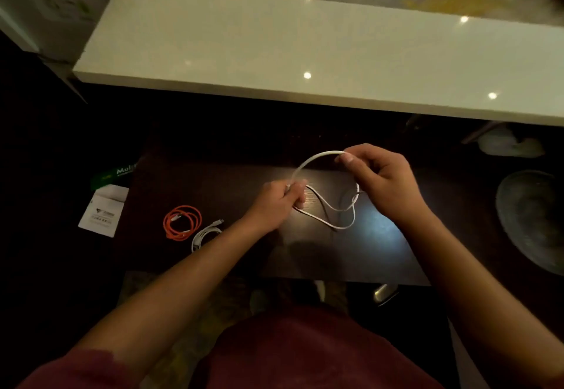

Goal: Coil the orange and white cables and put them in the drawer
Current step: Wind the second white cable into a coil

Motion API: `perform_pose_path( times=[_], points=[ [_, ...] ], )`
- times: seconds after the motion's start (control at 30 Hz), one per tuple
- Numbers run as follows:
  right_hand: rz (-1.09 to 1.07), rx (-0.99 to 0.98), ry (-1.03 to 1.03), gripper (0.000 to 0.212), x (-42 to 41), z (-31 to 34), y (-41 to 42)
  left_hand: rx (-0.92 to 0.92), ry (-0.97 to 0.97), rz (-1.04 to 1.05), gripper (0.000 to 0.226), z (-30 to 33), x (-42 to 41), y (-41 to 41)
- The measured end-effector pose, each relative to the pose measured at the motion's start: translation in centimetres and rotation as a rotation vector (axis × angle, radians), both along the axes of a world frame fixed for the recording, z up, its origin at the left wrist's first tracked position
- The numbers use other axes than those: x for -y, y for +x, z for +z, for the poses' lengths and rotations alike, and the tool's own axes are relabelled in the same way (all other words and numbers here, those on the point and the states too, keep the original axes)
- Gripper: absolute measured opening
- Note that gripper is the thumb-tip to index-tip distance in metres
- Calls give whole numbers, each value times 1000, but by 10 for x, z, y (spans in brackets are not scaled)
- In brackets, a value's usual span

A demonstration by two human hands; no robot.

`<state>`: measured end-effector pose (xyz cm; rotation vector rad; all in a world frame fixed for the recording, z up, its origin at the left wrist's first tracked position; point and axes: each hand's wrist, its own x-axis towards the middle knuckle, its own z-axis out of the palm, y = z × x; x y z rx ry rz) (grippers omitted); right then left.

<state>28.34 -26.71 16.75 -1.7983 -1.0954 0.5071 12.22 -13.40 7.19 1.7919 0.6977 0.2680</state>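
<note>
- White cable in hand (308, 165): we grip one part in the curled fingers of our left hand (279, 202) and pinch the top of its loop between thumb and fingers of our right hand (377, 179). The loop arcs from one hand to the other; the slack hangs below and between them onto the dark tabletop (351, 254).
- Governing relation: the loop's long axis runs roughly left to right between the hands. We judge that the right hand leads the next turn toward the left.
- Orange cable (182, 222): coiled, flat on the top, left of our left hand, well apart from it.
- Second white cable (205, 234): bundled, just beside the orange coil.
- Drawer: not visible.
- Writing: a green package (110, 176) further left reads "Mul…", the rest cut off; print on the white leaflet (102, 210) is unreadable.
</note>
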Motion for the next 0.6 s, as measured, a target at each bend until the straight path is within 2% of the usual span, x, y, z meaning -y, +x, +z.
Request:
perform_pose_path(
  times=[0.17, 0.27, 0.33, 0.4, 0.5, 0.6],
  points=[
    [-145, 21, 97, 16, 18, 13, 5, 199, -296, -138, 44, 69, 7, -6],
    [-204, 49, 166, 15, 28, 31, 17, 433, -473, -220, 52, 125, 15, -1],
    [-205, 58, 178, 25, 35, 38, 27, 606, -626, -259, 60, 158, 12, 5],
    [-191, 84, 155, 32, 46, 42, 40, 765, -751, -260, 64, 181, 5, 13],
    [-180, 80, 123, 28, 61, 42, 65, 955, -901, -189, 65, 200, -7, 28],
    [-175, 182, -55, 33, 78, 27, 98, 1184, -1007, -88, 59, 213, -27, 33]
  ],
)
